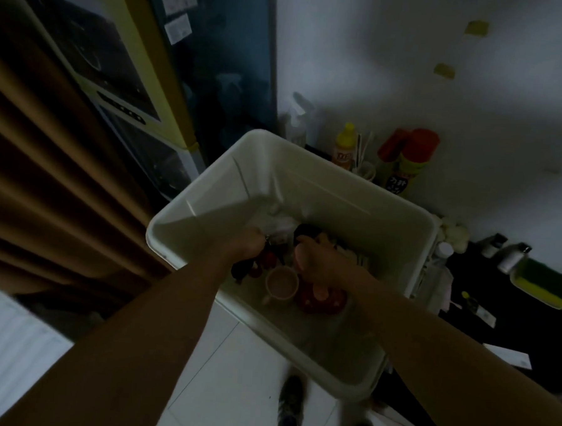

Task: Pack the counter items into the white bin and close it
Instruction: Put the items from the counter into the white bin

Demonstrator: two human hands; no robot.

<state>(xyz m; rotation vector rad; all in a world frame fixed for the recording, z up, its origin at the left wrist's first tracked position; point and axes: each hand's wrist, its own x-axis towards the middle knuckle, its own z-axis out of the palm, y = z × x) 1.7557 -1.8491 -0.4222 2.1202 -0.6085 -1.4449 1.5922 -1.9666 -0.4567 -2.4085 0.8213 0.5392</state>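
Observation:
The white bin [209, 189] stands open in the middle, with no lid in view. Both my hands reach down into it. My left hand [248, 245] is curled into a fist at the bin's left side, gripping a small dark item with a metal glint at the fingertips. My right hand [321, 259] rests among the packed things, fingers bent down; whether it holds anything is unclear in the dim light. On the bin's floor lie a pale cup [281, 284], a red dish [322, 301], small red pieces [267, 261] and dark items [306, 230].
Behind the bin stand a yellow bottle [345, 147] and a red-capped can [409, 161] against the white wall. A dark counter [475, 278] at the right carries small bottles and a yellow-green sponge [543, 285]. Brown curtain and a yellow-framed box are at the left. My shoes show on the white floor.

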